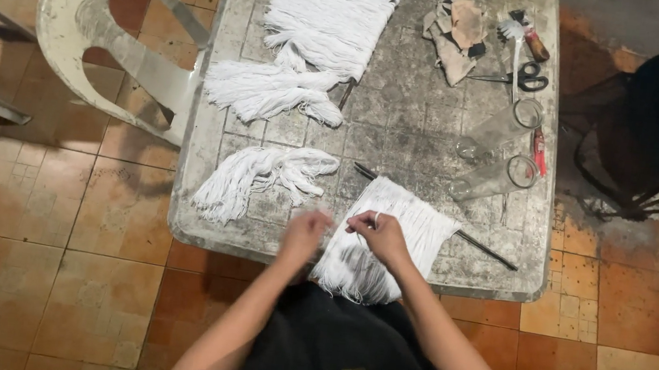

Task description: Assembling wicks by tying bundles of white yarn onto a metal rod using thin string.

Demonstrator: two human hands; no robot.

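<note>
- The fringe of white cords (pixel 389 240) is hanging from a thin dark rod (pixel 486 249) at the table's (pixel 401 127) near edge, its ends trailing over the rim.
- The right hand (pixel 377 235) is pinching strands; the left hand (pixel 304 235) is blurred beside it — its grip cannot be told.
- A hard tug is likely sliding the rod off the edge, or tangling loose strands.
- Two clear plastic bags (pixel 495 158) are lying farther right — contents too faint to tell.
</note>
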